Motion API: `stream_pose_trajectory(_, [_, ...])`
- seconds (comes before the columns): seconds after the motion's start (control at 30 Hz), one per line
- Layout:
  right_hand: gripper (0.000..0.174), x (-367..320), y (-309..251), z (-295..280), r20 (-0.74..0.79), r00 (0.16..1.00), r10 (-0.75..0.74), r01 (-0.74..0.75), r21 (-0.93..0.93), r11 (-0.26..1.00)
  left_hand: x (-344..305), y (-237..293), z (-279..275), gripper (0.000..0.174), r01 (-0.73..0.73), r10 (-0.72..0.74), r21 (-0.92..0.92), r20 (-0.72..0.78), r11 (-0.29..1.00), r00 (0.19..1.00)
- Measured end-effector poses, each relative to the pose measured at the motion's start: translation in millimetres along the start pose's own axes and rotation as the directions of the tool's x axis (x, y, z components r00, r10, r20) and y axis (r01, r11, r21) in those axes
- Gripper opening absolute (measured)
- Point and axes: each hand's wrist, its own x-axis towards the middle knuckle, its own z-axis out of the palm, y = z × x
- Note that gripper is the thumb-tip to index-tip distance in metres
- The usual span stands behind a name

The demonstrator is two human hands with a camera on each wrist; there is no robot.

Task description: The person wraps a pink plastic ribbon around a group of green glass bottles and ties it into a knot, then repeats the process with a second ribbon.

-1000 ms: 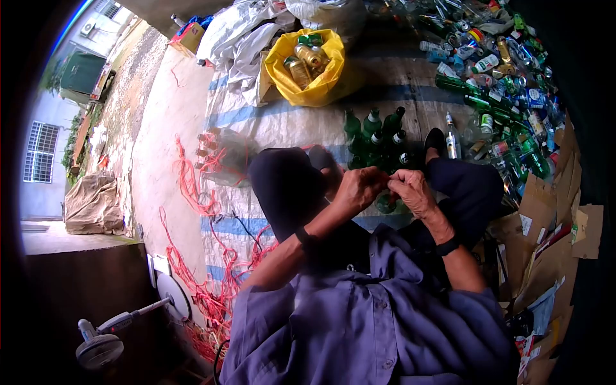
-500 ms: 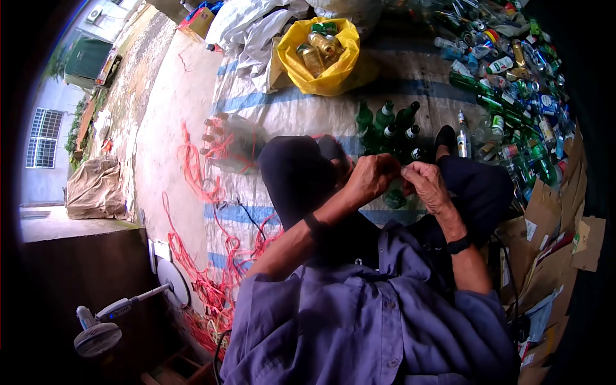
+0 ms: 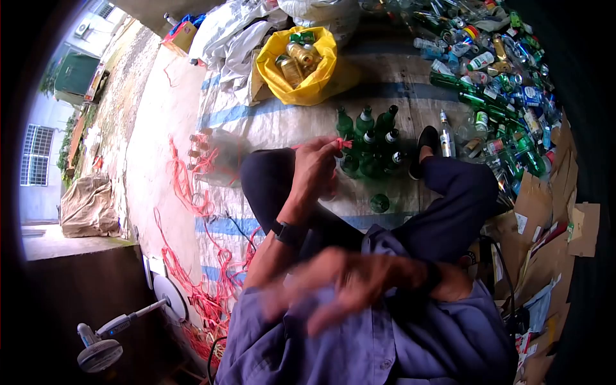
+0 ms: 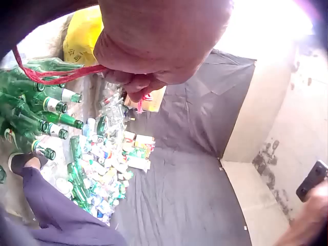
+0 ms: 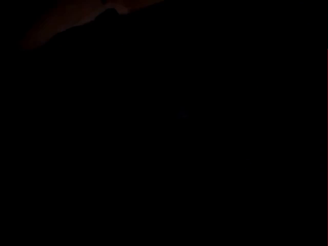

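Note:
My left hand (image 3: pixel 314 168) pinches red string (image 3: pixel 342 144) beside a cluster of upright green bottles (image 3: pixel 368 142). The left wrist view shows that hand (image 4: pixel 164 43) curled round the red string (image 4: pixel 61 77), which loops out to the left near the green bottles (image 4: pixel 23 113). My right hand (image 3: pixel 340 282), blurred, is over the shirt front with its fingers spread and nothing visible in them. Part of it (image 4: pixel 307 220) appears at the lower right of the left wrist view. The right wrist view is nearly black, with a dim bit of hand (image 5: pixel 66 20) at the top.
A yellow bag (image 3: pixel 308 86) of cans stands beyond the bottles. Loose bottles and cans (image 3: pixel 507 96) are heaped at the right, above cardboard (image 3: pixel 536 202). Tangled red string (image 3: pixel 208 301) lies at the left, below tied clear bottles (image 3: pixel 224 157). One round green item (image 3: pixel 379 203) sits between the legs.
My hands, together near the bottles before, have separated. The left has moved left and slightly forward with the red string; the right has swung back over the shirt.

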Motion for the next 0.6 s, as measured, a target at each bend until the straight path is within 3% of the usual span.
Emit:
stream_pose_trajectory(0.03, [0.027,20.8,-21.4,-5.0,0.276,0.938,0.209,-0.281,0.257,0.925,1.6,-1.9,0.1,0.018,-0.025,0.024,0.066,0.012,0.998,1.000])
stream_pose_trajectory(0.07, [0.022,38.5,-38.2,-9.3,0.574,0.761,0.301,-0.580,0.396,0.712,1.9,-0.7,0.8,0.018,-0.020,0.018,0.065,0.027,0.998,0.999])
stream_pose_trajectory(0.1, [0.020,47.0,-44.1,-11.4,0.829,0.498,0.255,-0.835,0.379,0.400,0.3,-2.4,0.1,0.017,-0.010,0.008,0.058,0.033,0.998,0.999])
stream_pose_trajectory(0.13, [0.020,42.1,-25.9,-15.9,0.603,0.530,0.597,-0.840,0.274,0.469,-1.1,-1.8,0.3,0.017,-0.011,0.010,0.045,0.025,0.999,1.000])
stream_pose_trajectory(0.17, [0.020,31.1,1.9,-23.2,0.256,0.515,0.818,-0.857,0.153,0.492,-2.7,0.0,1.1,0.017,-0.020,0.016,0.093,0.035,0.995,0.999])
stream_pose_trajectory(0.2, [0.020,20.2,26.9,-29.3,0.004,0.606,0.795,-0.775,0.225,0.590,-4.2,0.5,1.1,0.016,-0.027,0.020,0.145,0.049,0.989,0.999])
stream_pose_trajectory(0.23, [0.021,11.8,44.2,-38.4,-0.260,0.641,0.722,-0.672,0.262,0.692,-5.9,-1.1,0.5,0.016,-0.023,0.016,0.144,0.051,0.989,0.999])
stream_pose_trajectory(0.3, [0.020,6.2,54.5,-65.3,-0.334,0.578,0.745,-0.710,0.245,0.661,-6.8,-1.4,1.4,0.015,0.014,-0.030,0.154,0.098,0.988,0.995])
stream_pose_trajectory(0.43, [0.021,5.2,66.8,-75.5,-0.447,0.581,0.680,-0.671,0.211,0.711,-8.0,-5.4,11.8,0.017,-0.054,0.024,0.209,0.143,0.976,0.989])
stream_pose_trajectory(0.53, [0.024,9.3,70.5,-63.1,-0.360,0.681,0.637,-0.617,0.187,0.765,-11.2,-9.1,15.6,0.017,-0.042,0.013,0.204,0.140,0.978,0.990])
stream_pose_trajectory(0.6, [0.024,8.3,75.2,-52.6,-0.347,0.700,0.625,-0.602,0.186,0.777,-12.7,-11.2,18.5,0.017,-0.037,0.012,0.209,0.118,0.977,0.993])
